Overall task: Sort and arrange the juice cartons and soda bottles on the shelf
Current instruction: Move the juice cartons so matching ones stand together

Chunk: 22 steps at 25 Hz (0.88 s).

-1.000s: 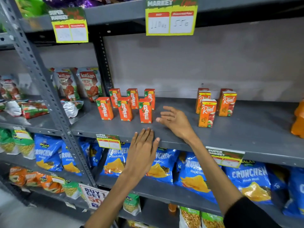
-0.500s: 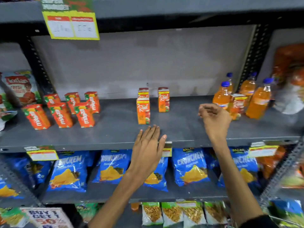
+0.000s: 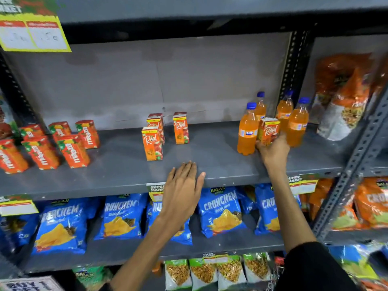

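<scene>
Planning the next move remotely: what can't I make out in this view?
- Price tag, head view: writing blurred, left side cut by the frame.
- Rear Real carton: front carton hides its face.
- Right hand grip on Real carton: fingers hidden behind it.
- Back Fanta bottle: lower part hidden.

shelf point(image 3: 210, 164): Maaza cartons point(image 3: 71, 152) left | Real cartons point(image 3: 152, 143) centre | soda bottles point(image 3: 247, 131) right

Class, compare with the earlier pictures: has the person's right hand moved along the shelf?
Yes. The right hand has moved rightward along the shelf, away from the Maaza cartons, and now grips a Real carton among the Fanta bottles.
</scene>
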{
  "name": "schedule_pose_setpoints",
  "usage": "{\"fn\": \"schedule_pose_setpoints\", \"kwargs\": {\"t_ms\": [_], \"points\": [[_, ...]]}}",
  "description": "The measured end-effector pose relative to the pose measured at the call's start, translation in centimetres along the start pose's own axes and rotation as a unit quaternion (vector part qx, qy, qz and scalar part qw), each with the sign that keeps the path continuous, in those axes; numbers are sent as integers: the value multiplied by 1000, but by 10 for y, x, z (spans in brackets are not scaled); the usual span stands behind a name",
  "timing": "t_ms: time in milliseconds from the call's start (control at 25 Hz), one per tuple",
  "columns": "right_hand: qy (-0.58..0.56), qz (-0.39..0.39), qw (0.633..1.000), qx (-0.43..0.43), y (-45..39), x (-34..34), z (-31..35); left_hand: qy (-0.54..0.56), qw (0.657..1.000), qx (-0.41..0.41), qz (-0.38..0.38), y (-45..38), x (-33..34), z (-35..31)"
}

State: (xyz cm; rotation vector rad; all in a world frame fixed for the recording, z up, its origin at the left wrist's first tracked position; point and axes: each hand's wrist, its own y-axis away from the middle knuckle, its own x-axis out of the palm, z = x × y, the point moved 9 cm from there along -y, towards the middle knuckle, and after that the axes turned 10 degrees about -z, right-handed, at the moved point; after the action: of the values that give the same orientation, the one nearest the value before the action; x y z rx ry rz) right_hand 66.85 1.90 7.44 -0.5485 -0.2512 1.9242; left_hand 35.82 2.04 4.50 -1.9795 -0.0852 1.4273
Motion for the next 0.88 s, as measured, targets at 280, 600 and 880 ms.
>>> {"fn": "schedule_pose_setpoints", "kwargs": {"t_ms": [280,600,880], "points": [[-15,-62,998,21,17,-22,0,-8,1000,5,6,0,0,8],[-70,-39,995,-57,101,-18,46,-3,1000,-24,-17,7,-9,37],[-68,134,985,-88,150,92,112,-9,998,-39,-42,16,-22,65]]}}
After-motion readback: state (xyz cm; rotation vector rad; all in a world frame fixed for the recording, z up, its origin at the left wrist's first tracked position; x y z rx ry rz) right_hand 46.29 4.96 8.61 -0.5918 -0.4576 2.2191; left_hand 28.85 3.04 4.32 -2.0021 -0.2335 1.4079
